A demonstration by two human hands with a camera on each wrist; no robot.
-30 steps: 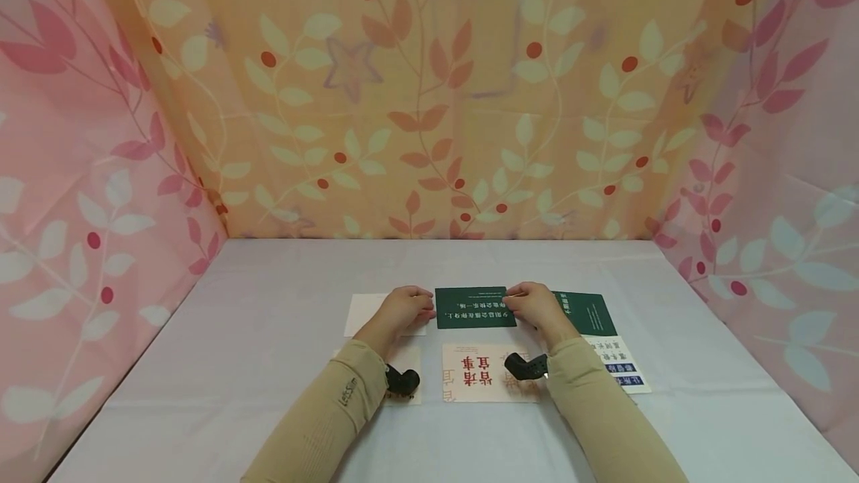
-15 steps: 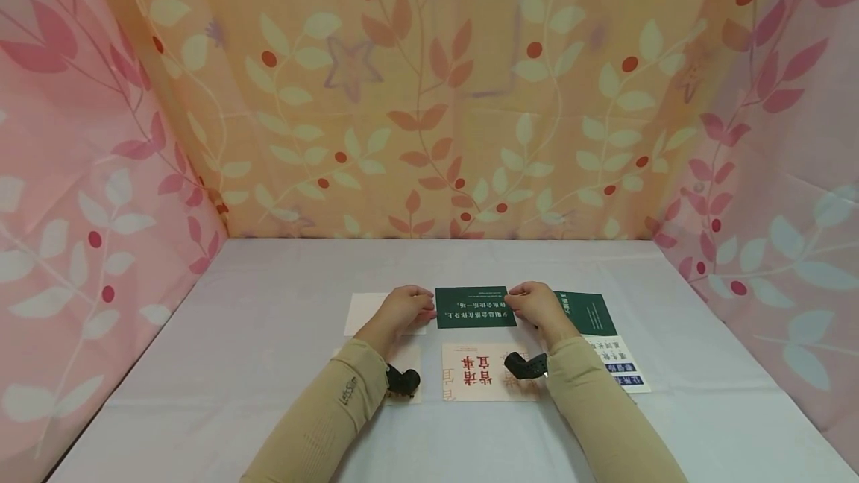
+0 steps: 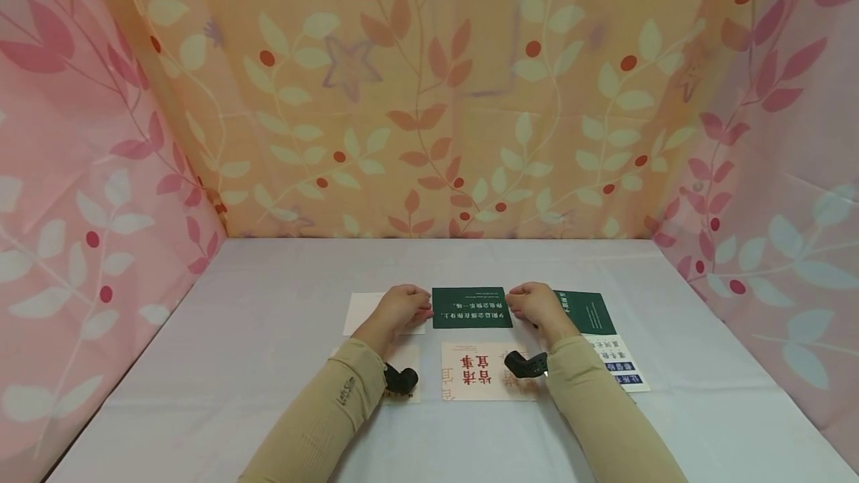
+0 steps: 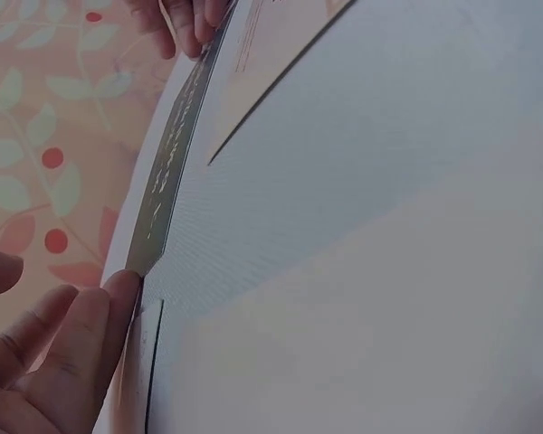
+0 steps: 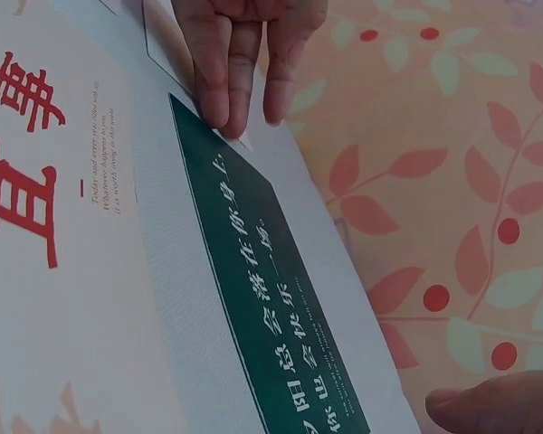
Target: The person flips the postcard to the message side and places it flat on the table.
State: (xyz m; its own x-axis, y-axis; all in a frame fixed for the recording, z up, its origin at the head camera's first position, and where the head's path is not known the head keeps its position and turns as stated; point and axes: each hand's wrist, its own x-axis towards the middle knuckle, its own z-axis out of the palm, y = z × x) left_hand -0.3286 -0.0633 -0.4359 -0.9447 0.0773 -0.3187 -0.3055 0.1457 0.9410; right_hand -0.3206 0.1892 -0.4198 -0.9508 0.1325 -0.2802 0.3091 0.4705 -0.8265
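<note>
A dark green card with white Chinese writing lies flat on the white table, between both hands. My left hand rests at its left edge; in the left wrist view, the straight fingers touch the card's end. At the opposite edge is my right hand, fingers extended, thumb held apart from the card. Beneath my left hand lies a blank cream card, partly covered. A cream card with red characters lies nearer, below the green one.
Right of my right hand lie another green card and a white card with blue bands, both partly hidden by the sleeve. Another pale card sits under the left wrist. Floral cloth walls the table's back and sides.
The green card has shifted slightly left, and my left hand has moved slightly left with it. My right fingers, earlier over its right edge, are now just beside that edge.
</note>
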